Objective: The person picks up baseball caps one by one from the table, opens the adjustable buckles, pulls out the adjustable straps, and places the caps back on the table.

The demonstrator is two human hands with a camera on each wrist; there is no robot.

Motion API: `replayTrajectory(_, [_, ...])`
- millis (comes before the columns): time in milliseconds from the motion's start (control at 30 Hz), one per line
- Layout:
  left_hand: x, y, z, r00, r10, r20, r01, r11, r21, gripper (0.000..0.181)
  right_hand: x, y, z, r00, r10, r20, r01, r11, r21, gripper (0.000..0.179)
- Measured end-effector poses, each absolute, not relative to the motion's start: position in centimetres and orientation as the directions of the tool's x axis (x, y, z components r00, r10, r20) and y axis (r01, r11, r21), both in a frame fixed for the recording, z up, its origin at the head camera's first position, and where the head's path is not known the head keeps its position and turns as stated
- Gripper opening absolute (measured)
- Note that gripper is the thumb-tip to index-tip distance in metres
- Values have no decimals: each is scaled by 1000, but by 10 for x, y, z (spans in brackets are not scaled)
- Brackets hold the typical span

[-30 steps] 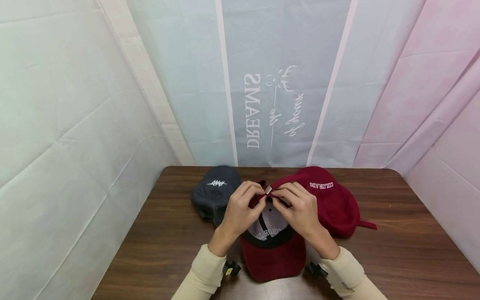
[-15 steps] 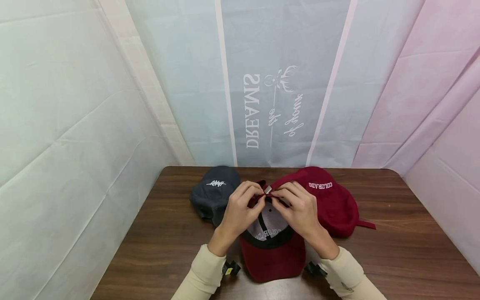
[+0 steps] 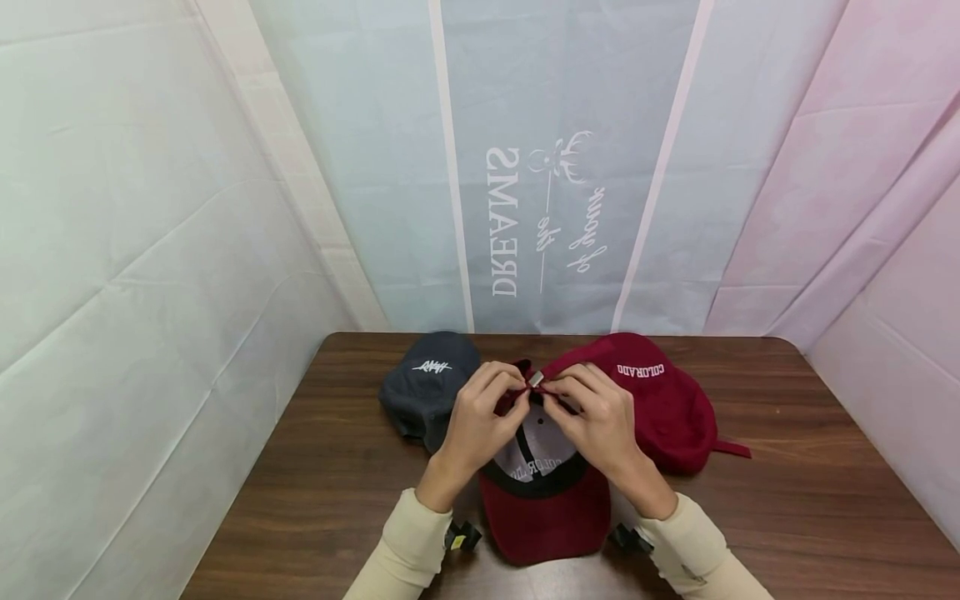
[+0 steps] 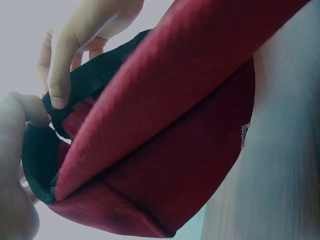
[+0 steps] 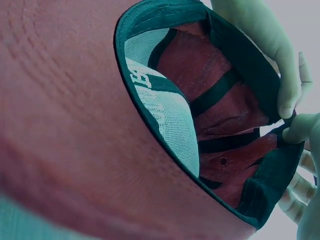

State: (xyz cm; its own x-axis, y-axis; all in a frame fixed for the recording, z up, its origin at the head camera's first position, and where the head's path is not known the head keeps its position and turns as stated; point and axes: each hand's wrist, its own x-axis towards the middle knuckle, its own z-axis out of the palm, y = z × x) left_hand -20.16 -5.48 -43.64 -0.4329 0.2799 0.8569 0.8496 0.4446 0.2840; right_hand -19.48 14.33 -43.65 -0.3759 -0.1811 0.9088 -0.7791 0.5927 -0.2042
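A dark red baseball cap (image 3: 546,525) lies inside-up in front of the person, brim toward the body. Its inside, with a black sweatband (image 5: 245,60) and pale mesh backing, shows in the right wrist view. At the back of this cap, the left hand (image 3: 480,417) pinches the strap end on the left between thumb and fingers. The right hand (image 3: 596,412) pinches the strap from the other side, close to a small silver buckle (image 3: 536,379). Both sets of fingertips almost meet there, and they partly hide the strap.
A brighter red cap (image 3: 667,408) lettered COLORADO rests behind the right hand, its strap trailing right. Behind the left hand sits a dark grey cap (image 3: 427,387) with white lettering. All are on a brown wooden table (image 3: 810,500), with printed cloth hanging behind.
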Motion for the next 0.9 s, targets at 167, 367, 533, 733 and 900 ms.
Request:
replayTrajectory(167, [-203,-55,-437,-415,278,867,854,449,264,15,-195,142,-437,-374,-167,912,-776,596,-209,25])
replayTrajectory(367, [-205,-62,-436,-411,235,881,852,442,280,19,-198,151,-433,-388,-95,917,-756,602,-258,10])
replayTrajectory(533, [-207,-70,-435,-435,205,877,843,434,317,21,-200,159,-432,-410,-74,909,-744,603,-287,10])
replayTrajectory(733, [-207,-71,-437,-459,210,863,837,428,341,20,-201,160,-434,-426,-85,901,-742,602,-294,11])
replayTrajectory(900, [-206,-71,-437,-485,216,847,824,438,360,19,-201,159,-435,-428,-76,900,-744,595,-303,10])
